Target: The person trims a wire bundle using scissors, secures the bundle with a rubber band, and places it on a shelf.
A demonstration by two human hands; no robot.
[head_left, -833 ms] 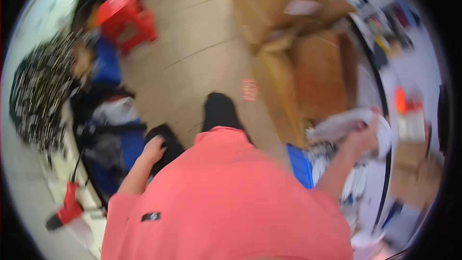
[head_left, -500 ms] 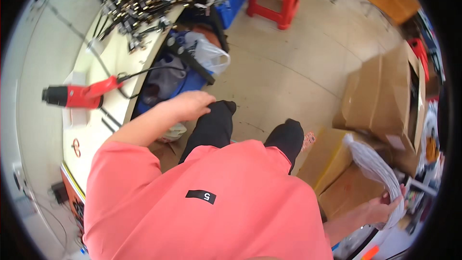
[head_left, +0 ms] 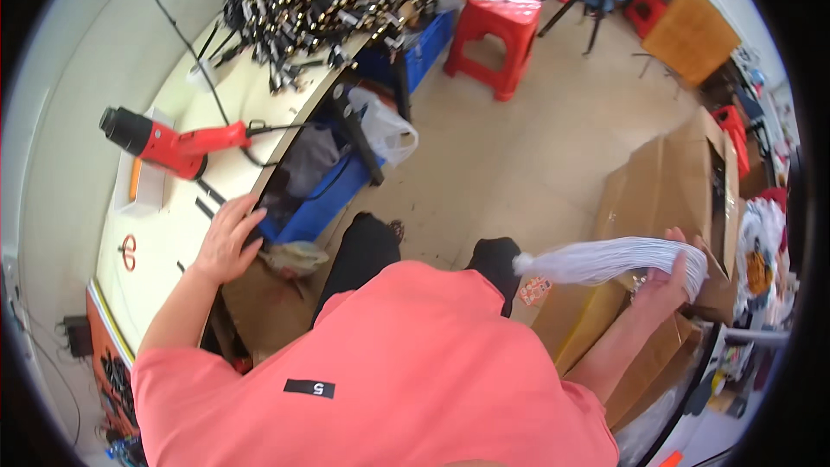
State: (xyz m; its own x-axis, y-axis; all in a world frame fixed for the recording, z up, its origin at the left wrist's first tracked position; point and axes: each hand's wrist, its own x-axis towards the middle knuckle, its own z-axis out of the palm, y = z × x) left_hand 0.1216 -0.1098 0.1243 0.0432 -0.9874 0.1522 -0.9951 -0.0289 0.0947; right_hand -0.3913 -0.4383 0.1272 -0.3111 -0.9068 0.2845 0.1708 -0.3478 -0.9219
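A long bundle of thin white wires (head_left: 596, 261) lies sideways at my right, held near its looped right end by my right hand (head_left: 660, 287). Its loose left end reaches over beside my right knee. My left hand (head_left: 226, 240) is at the edge of the white worktable (head_left: 164, 246), fingers apart and nothing in them; whether it touches the tabletop I cannot tell. Close to that hand are short black strips (head_left: 206, 206). A red and black heat gun (head_left: 177, 151) lies on the table beyond it, its cord running off over the edge.
Black cables with metal ends (head_left: 337, 0) are heaped at the table's far end. Under it sit a blue bin (head_left: 316, 207) and a white plastic bag (head_left: 385, 130). A red stool (head_left: 497, 35) stands ahead. Cardboard boxes (head_left: 661, 186) crowd my right. Red-handled scissors (head_left: 129, 252) lie left.
My right hand has brought the wire bundle forward and inward, swinging it from hanging to sideways. My left hand has moved left from my knee to the table edge and its fingers have spread.
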